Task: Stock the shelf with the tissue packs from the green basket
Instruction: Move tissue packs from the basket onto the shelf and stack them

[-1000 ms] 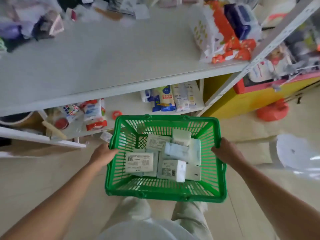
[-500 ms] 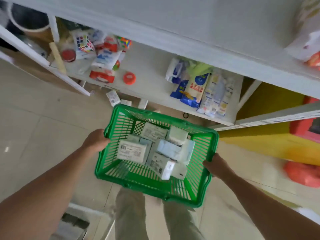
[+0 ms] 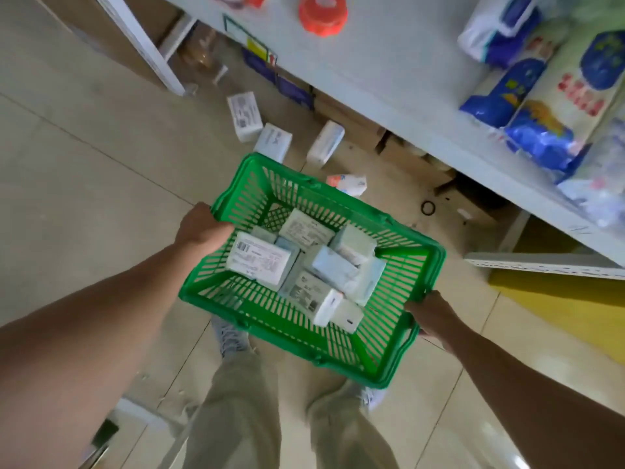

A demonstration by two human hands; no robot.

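A green plastic basket (image 3: 236, 301) hangs above the tiled floor in front of my legs. Several white and pale blue tissue packs (image 3: 258, 260) lie jumbled inside it. My left hand (image 3: 201, 228) grips the basket's left rim and my right hand (image 3: 427, 314) grips its right rim. The white lower shelf (image 3: 389, 79) runs across the upper right, beyond the basket.
On the shelf lie an orange round lid (image 3: 323, 15) and blue-and-white bagged packs (image 3: 541, 106). Several tissue packs (image 3: 245, 115) lie on the floor below the shelf edge. A white shelf leg (image 3: 148, 52) stands at upper left, a yellow unit (image 3: 558, 299) at right.
The view has tilted down and closed in on the lower shelf and floor. The basket has come lower, still held by both hands; packs on the floor have come into sight.
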